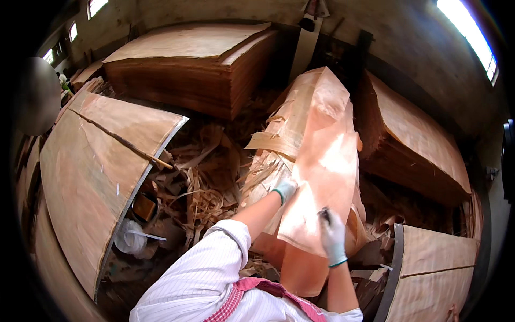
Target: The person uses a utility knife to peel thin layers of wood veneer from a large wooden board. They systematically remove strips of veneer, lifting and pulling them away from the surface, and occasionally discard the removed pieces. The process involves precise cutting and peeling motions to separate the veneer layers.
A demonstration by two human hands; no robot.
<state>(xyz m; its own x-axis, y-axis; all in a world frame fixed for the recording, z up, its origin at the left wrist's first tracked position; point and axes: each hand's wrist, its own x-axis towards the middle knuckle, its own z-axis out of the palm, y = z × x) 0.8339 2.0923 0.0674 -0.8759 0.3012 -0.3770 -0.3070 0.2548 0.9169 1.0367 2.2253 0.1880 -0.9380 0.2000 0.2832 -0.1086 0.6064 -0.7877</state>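
Pink-tan veneer sheet (322, 174): lies lengthwise in the middle of the scene, on a long veneer pile (287, 110); a lower sheet (303, 273) juts out beneath its near end.
Left hand (286, 189): gloved, at the sheet's left edge; whether its fingers are together or apart, I cannot tell. Too light a touch here could let the sheet slide or skew.
Right hand (333, 231): gloved, over the near right part of the sheet, fingers seemingly closed on a small dark object (324, 214), too blurred to name. If that has an edge, a hasty stroke might score or split thin wood.
Ragged left side: broken slivers (271, 163) and a loose pale strip (273, 144) stick out; a striped sleeve (188, 268) catching there could start a tear along the grain.
Uneven surface: folds and sun glare may hide a crack that a hard push would open.
Curled shavings (206, 204): heaped left of the pile; a slip among them could jerk the sheet.
Left panel (80, 155): its stick (120, 139) points toward the shavings, a possible snag.
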